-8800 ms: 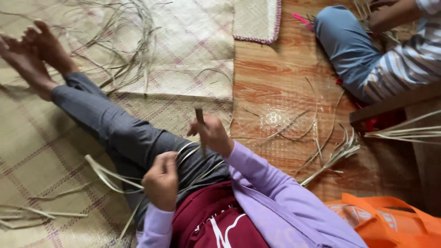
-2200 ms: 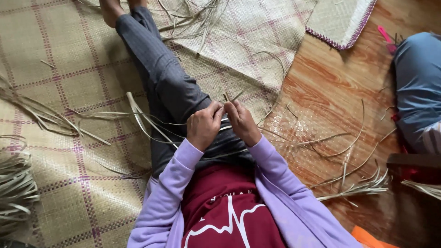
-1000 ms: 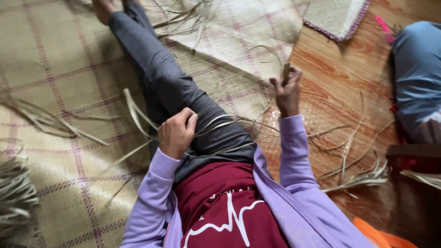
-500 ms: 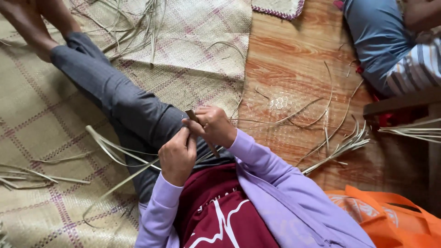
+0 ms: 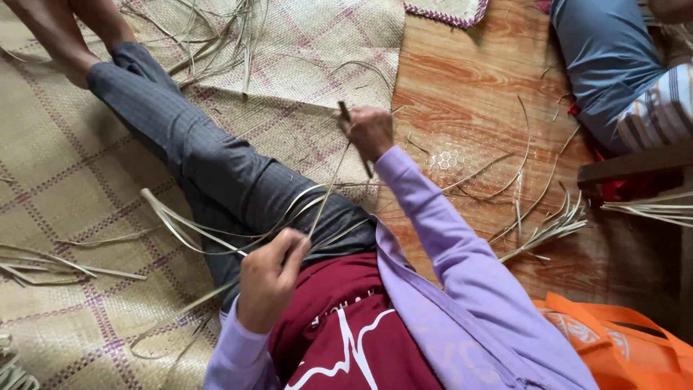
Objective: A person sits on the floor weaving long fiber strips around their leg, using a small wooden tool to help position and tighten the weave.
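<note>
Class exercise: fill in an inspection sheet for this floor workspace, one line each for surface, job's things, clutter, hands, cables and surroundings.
Surface: checked woven straw mat beside bare orange wood-grain floor.
Job's things: thin pale reed strip stretched between both hands; small dark stick-like tool in the right hand.
Clutter: loose pale reed strips scattered on the floor, more on the mat.
Hands: left hand pinching the strip at the lap; right hand raised, closed on the tool.
Cables: nothing seen.
Surroundings: another seated person's blue-trousered leg; orange bag.
</note>
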